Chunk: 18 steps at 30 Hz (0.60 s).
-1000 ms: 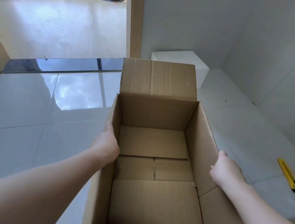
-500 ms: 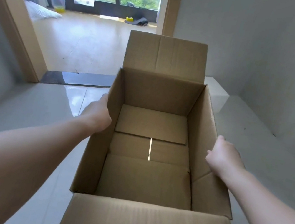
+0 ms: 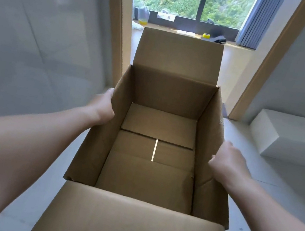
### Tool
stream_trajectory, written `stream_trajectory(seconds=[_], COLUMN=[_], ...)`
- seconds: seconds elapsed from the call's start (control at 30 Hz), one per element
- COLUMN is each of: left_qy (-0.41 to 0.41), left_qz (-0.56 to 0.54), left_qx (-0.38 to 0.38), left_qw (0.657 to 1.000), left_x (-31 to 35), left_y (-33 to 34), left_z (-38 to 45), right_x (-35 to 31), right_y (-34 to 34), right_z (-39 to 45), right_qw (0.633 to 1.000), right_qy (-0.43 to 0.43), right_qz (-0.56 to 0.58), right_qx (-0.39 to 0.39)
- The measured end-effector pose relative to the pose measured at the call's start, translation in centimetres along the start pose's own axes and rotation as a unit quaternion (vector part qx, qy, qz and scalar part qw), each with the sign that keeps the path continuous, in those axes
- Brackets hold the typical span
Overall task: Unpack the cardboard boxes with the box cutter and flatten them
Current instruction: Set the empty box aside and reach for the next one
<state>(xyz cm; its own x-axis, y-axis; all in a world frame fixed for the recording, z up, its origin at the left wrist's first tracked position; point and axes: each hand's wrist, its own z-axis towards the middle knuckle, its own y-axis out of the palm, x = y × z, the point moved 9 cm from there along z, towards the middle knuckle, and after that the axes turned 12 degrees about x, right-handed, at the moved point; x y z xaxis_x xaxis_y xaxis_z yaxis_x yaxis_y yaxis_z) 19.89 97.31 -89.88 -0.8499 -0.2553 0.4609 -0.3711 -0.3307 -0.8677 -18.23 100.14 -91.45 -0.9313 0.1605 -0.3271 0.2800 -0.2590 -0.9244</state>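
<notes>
An open, empty brown cardboard box [image 3: 171,92] is held up in front of me, its far flap standing upright and its near flap folded toward me. Light shows through a slit between the bottom flaps. My left hand [image 3: 103,107] grips the outside of the box's left wall near the rim. On the other side, my right hand [image 3: 228,160] holds the right wall, its fingers curled against the cardboard. The box cutter is out of view.
A white block [image 3: 293,137] lies on the pale floor at the right. A wood-framed doorway [image 3: 119,29] ahead opens onto a room with a window, a yellow tape roll [image 3: 206,36] and a dark object on the floor. A grey wall runs along the left.
The box has been lifted and swung left with my view, from the corner toward the doorway. The yellow box cutter seen on the floor at the right has left the view.
</notes>
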Motion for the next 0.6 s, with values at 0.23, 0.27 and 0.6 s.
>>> stream_trajectory(seconds=[0.23,0.27,0.6], left_qy=[-0.064,-0.072,-0.132], left_qz=[0.026,0.026,0.004], left_qx=[0.011,0.011,-0.011], left_qw=[0.998,0.997,0.991], left_x=[-9.6,-10.8,-20.4], left_y=[-2.5,-2.6,-0.5], left_z=[3.4,3.8,6.8], right_x=[-9.2,-10.3,-17.4], right_y=[5.0,5.6,10.4], right_z=[-1.4,-1.7,-4.4], right_qw=[0.999,0.999,0.996], right_qy=[-0.012,-0.013,-0.024], right_qz=[0.034,0.037,0.037], right_qx=[-0.02,-0.022,-0.072])
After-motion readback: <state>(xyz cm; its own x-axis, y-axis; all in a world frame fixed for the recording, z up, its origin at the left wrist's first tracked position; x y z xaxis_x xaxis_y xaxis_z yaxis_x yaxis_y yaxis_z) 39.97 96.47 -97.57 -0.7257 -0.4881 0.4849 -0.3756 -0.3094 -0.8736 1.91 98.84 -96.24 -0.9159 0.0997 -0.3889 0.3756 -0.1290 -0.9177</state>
